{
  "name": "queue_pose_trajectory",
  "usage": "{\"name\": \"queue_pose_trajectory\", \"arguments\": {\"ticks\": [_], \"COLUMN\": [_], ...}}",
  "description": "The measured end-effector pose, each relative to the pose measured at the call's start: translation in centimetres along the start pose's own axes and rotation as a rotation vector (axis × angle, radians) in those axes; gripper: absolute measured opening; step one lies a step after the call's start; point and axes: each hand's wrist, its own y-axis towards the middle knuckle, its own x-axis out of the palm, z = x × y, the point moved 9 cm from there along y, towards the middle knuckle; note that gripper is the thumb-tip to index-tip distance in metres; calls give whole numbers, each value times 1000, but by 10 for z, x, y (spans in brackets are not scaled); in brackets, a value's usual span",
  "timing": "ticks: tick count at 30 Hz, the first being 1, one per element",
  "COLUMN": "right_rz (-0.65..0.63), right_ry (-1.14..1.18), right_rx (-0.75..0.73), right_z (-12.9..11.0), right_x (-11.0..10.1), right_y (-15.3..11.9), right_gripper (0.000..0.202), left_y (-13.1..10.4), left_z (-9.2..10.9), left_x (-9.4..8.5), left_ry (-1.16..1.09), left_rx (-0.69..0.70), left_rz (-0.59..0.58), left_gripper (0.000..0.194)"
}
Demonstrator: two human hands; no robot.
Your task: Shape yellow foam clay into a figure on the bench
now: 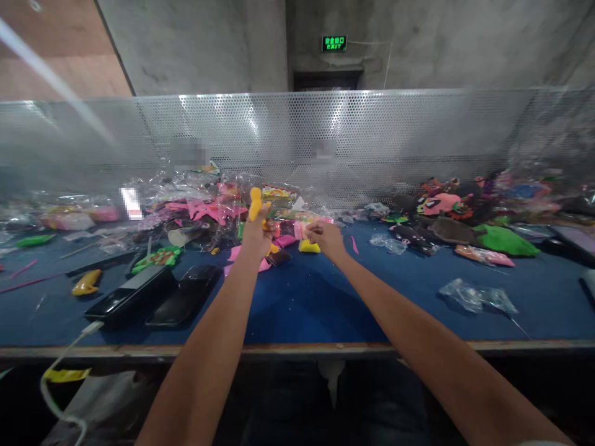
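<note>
My left hand is closed around a yellow toy, whose rounded end sticks up above the fingers. To its right, my right hand is pinched at a small pink piece; the fingertips are blurred. A yellow piece lies on the blue table just under the right fingers. Pink pieces and a dark brown piece lie beside and below my left hand. Behind both hands is a heap of clear bags with a bright pink star-shaped item.
A black device with a white cable and a black phone lie at the left. Crumpled clear plastic, a green cloth item and plush toys are at the right. A perforated metal screen stands behind.
</note>
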Motion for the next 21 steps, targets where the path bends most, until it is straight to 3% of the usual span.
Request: {"name": "queue_pose_trajectory", "arguments": {"ticks": [2,6,12,17,21], "right_rz": [-163,-246,-398,-492,-321], "right_ry": [-198,-523,-883,-944,-570], "right_rx": [-56,-216,-388,-426,-319], "right_z": [-7,-30,-46,-43,-46], "right_x": [32,80,132,137,106], "right_y": [0,3,-10,-25,-8], "right_gripper": [14,10,25,30,36], "left_y": [7,14,13,11,7], "left_z": [20,35,31,31,23], "left_x": [-15,-41,-35,-30,-24], "left_ry": [-100,-144,-85,-50,89], "left_rx": [61,122,126,134,111], "left_rz": [72,211,157,145,138], "left_gripper": [34,29,30,29,35]}}
